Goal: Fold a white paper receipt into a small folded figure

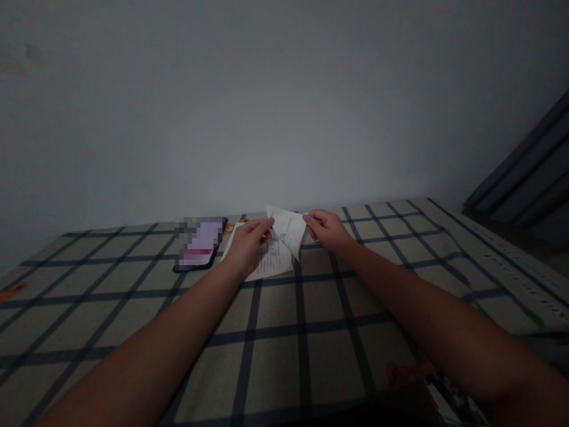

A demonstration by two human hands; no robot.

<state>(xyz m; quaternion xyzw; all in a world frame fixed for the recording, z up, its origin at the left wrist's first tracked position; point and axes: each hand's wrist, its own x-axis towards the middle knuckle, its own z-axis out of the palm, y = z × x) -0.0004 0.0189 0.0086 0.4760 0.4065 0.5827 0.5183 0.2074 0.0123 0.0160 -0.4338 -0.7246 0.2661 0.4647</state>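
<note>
Between my two hands is a small white sheet of printed paper, tilted up and bent, with a pointed corner hanging down. My left hand pinches its left edge between thumb and fingers. On the other side, my right hand is closed on the right edge, and a bit of white shows below its fingers. Under the left hand lies a larger printed sheet, flat on the checked cloth. The left hand covers part of that sheet's print.
A phone with a lit, partly pixelated screen lies left of the papers. The pale wall rises behind the cloth's far edge. Dark folded fabric hangs at the right. Some unclear objects show at the bottom right, near my right arm.
</note>
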